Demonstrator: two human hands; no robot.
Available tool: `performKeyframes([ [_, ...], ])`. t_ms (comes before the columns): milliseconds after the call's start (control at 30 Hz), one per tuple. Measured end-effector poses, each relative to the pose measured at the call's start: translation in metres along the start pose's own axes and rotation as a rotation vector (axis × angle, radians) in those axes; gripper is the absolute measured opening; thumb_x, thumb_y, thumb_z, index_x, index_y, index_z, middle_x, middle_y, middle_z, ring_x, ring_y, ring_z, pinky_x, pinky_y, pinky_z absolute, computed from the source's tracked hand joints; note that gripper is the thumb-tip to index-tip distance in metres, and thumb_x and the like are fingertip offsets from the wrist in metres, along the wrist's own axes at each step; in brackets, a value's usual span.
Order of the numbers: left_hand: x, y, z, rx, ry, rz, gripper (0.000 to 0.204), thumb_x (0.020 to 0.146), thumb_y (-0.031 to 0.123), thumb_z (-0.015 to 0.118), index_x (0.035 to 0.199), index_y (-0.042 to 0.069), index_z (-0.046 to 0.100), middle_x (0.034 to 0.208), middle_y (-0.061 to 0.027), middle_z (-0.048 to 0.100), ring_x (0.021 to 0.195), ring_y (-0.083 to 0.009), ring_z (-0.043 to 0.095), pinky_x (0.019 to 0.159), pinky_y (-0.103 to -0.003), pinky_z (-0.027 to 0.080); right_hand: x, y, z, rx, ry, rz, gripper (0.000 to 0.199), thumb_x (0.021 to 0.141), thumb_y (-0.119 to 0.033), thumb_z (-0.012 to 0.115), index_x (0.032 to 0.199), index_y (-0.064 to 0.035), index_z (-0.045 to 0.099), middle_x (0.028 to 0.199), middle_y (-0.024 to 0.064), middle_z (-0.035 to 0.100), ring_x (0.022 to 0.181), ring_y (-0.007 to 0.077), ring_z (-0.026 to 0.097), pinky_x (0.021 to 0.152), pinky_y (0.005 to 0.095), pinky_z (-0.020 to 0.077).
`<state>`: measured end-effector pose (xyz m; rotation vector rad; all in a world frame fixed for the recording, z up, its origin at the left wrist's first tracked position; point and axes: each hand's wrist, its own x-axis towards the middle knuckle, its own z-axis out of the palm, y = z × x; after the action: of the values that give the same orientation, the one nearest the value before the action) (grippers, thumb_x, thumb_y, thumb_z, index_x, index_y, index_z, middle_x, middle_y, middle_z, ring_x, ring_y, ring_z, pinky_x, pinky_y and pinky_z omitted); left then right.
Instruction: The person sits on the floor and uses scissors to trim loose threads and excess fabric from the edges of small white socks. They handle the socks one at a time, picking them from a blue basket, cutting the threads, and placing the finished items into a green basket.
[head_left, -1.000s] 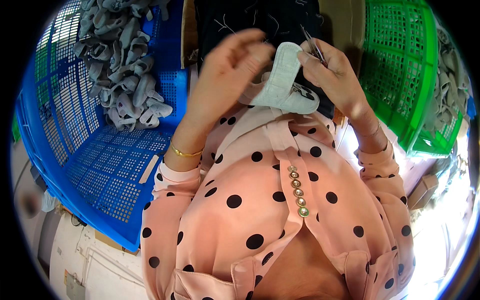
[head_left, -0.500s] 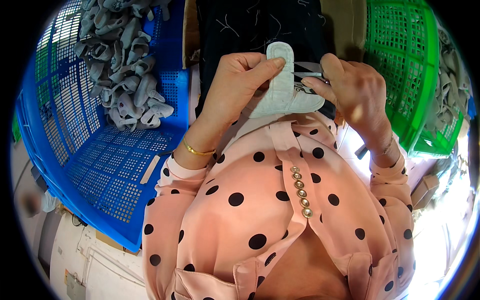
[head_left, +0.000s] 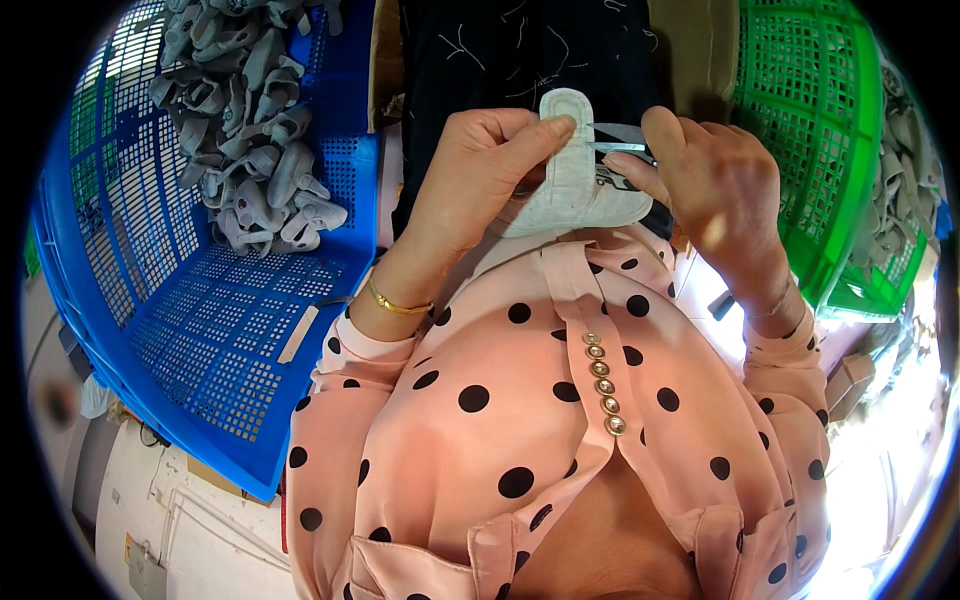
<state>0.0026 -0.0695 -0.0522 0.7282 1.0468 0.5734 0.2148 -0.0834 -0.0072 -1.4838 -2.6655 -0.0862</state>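
Observation:
My left hand (head_left: 478,172) grips a pale grey fabric piece (head_left: 575,168), flat and rounded like a shoe part, with thumb and fingers on its left edge. It is held upright above my lap. My right hand (head_left: 712,186) holds small metal thread snips (head_left: 618,146), whose blades point left and touch the piece's right edge near the top. A black cloth (head_left: 520,50) flecked with loose thread ends lies under both hands.
A blue plastic crate (head_left: 215,340) at my left holds a heap of several grey fabric pieces (head_left: 245,130). A green crate (head_left: 815,130) at my right holds more grey pieces (head_left: 905,210). My pink polka-dot shirt fills the lower middle.
The grey piece has been turned from slanted to upright and raised a little. My right hand has shifted right, and the snips now meet the piece's right edge.

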Motion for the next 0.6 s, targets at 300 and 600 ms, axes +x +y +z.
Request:
performKeyframes([
  [300,0.0,-0.005,0.001,-0.068,0.034,-0.055,0.03,0.093,0.027,0.065,0.075,0.004,0.069,0.063,0.002,0.059,0.055,-0.0028,0.049,0.05,-0.018,0.036,-0.009,-0.002,0.025,0.291,-0.039,0.137,0.043,0.084,-0.046,0.067,0.071,-0.0091,0.048,0.053,0.0078,0.046,0.048,0.0259,0.053,0.045,0.0338,0.041],
  [600,0.0,-0.014,0.002,-0.136,0.041,-0.028,0.029,0.093,0.025,0.065,0.075,0.003,0.069,0.062,0.0024,0.058,0.053,-0.0019,0.048,0.048,-0.018,0.035,-0.019,-0.012,0.046,0.92,-0.219,0.443,0.043,0.092,-0.042,0.061,0.077,-0.002,0.053,0.06,0.0174,0.053,0.055,0.0375,0.052,0.049,0.0391,0.0417],
])
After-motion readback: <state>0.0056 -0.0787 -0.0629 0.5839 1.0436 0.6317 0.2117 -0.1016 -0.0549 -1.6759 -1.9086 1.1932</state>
